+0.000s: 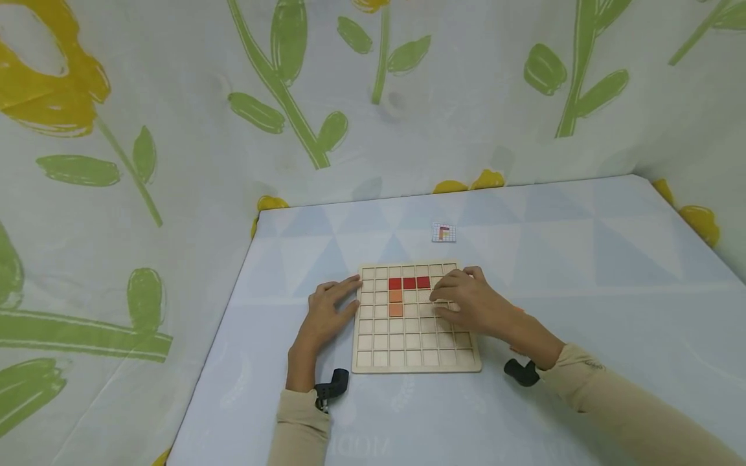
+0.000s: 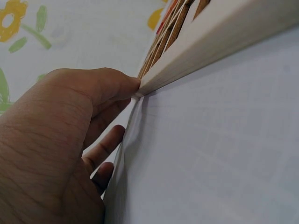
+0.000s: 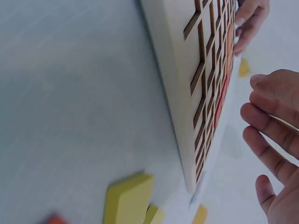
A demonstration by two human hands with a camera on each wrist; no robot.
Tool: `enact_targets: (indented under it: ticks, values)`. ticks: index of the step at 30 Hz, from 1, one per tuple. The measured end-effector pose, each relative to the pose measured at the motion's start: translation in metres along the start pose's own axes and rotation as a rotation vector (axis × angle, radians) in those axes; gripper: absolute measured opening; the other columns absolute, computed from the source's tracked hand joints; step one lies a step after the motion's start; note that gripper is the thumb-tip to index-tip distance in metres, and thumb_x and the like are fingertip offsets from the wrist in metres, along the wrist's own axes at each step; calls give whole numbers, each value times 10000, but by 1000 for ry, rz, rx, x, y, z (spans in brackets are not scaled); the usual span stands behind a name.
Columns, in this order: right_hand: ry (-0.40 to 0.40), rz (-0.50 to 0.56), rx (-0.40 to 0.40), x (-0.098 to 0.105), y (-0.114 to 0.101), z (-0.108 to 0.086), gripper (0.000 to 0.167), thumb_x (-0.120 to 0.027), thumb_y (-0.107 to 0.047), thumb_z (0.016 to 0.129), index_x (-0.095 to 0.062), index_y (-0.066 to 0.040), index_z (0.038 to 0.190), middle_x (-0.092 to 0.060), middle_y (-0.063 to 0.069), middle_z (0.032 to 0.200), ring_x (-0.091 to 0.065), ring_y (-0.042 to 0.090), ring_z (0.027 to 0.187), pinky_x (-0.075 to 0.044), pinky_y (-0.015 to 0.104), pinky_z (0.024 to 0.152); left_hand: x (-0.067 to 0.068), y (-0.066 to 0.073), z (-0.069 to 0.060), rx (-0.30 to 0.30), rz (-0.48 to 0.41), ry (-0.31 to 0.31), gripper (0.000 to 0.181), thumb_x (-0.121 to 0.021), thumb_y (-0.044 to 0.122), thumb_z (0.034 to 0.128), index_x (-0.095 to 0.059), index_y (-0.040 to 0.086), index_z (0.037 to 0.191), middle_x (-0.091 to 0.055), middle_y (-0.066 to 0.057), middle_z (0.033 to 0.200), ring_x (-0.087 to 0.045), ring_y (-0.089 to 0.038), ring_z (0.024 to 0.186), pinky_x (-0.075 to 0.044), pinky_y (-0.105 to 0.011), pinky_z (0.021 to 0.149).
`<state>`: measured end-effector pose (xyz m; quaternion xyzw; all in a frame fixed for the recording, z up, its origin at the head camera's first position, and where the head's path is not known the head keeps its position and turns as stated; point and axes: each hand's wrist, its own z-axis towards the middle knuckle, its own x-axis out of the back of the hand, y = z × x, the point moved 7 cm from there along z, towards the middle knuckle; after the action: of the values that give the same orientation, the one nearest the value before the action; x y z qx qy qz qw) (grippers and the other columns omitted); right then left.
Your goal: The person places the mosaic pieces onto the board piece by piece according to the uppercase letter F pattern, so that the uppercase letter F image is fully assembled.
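Note:
A wooden grid board (image 1: 381,358) lies flat on the table. Three red tiles (image 1: 409,283) form a row in its upper part, and two orange tiles (image 1: 396,303) run down below the leftmost one. My left hand (image 1: 327,317) touches the board's left edge with fingertips and thumb; in the left wrist view its thumb (image 2: 112,83) rests against the rim. Over the board's right side is my right hand (image 1: 474,303), fingers slightly bent and apart. The right wrist view shows nothing between those fingers (image 3: 271,123), which stand off the grid.
Behind the board lies a small card (image 1: 444,233) with a coloured grid pattern. Yellow blocks (image 3: 127,200) and a blurred red piece (image 3: 57,219) lie right of the board, mostly hidden by my right forearm in the head view. A flowered cloth (image 1: 192,97) hangs behind the table.

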<state>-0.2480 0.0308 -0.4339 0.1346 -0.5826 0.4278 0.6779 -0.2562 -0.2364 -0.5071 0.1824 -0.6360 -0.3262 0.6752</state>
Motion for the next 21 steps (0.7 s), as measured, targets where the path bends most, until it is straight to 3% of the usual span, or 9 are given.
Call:
enact_targets:
  ticks: [21]
  values:
    - [57, -76, -136, 33, 36, -60, 217, -864, -120, 770, -777, -114, 969, -711, 27, 1020, -621, 267, 1023, -342, 568, 915, 2, 2, 0, -8, -14, -6, 419, -631, 233, 982, -613, 212, 1400, -487, 96, 1505, -391, -273, 1318, -209, -517, 1087]
